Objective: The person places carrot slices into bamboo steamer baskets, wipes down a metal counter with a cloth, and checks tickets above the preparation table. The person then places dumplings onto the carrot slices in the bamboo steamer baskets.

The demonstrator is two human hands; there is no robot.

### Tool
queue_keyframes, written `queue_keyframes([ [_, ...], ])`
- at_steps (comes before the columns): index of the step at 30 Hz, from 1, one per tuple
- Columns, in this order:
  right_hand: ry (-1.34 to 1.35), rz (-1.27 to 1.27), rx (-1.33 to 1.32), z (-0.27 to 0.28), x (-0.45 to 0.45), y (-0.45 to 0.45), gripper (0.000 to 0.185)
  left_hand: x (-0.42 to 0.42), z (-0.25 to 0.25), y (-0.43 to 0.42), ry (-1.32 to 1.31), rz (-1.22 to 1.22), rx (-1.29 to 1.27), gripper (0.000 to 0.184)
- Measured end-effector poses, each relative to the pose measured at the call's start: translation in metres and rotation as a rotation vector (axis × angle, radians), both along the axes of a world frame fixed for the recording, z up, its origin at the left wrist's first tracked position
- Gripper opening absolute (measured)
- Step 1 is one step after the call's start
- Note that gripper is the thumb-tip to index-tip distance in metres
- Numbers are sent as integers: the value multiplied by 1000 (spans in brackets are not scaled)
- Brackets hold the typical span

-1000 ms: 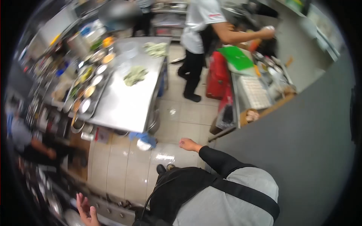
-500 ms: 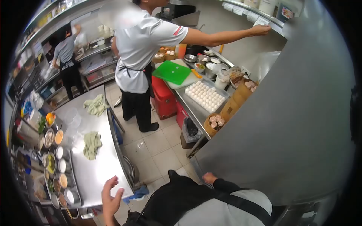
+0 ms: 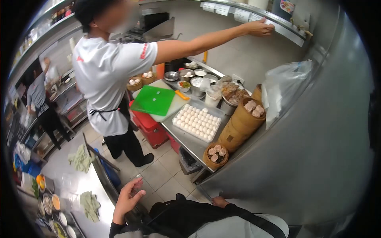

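Observation:
My left hand [image 3: 129, 198] is raised over the floor beside the steel table [image 3: 93, 182], palm turned inward, fingers apart and holding nothing. Near the bottom centre, my right hand [image 3: 219, 202] hangs low by the large grey metal surface [image 3: 285, 174]; its fingers are partly hidden, and what they hold, if anything, does not show. Ahead, a small bamboo steamer [image 3: 215, 155] with pink dumplings stands at the counter corner, beside a tall steamer stack [image 3: 242, 123]. Further left are a tray of white balls [image 3: 197, 121] and a green board [image 3: 153, 100].
A co-worker [image 3: 107, 83] in a white shirt stands at the counter, one arm stretched to the paper slips [image 3: 242, 16] under the shelf. Another person [image 3: 41, 101] works far left. Cloths [image 3: 90, 206] and sauce bowls lie on the steel table. A red box [image 3: 149, 127] sits under the counter.
The view has turned right and come nearer the counter. The steamers now appear larger and the steel table lies further left. The co-worker's arm remains stretched to the slips; my left hand is still raised.

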State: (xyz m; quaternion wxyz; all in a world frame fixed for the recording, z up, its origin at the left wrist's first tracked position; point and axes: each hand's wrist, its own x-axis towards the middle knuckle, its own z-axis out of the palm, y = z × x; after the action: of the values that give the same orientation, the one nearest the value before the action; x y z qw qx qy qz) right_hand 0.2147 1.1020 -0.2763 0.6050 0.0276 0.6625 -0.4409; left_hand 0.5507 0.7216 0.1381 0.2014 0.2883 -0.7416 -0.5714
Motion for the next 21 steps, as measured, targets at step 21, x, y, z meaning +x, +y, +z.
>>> queue_keyframes([
  [21, 1016, 700, 207, -98, 150, -72, 46, -84, -67, -253, 63, -348, 243, 44],
])
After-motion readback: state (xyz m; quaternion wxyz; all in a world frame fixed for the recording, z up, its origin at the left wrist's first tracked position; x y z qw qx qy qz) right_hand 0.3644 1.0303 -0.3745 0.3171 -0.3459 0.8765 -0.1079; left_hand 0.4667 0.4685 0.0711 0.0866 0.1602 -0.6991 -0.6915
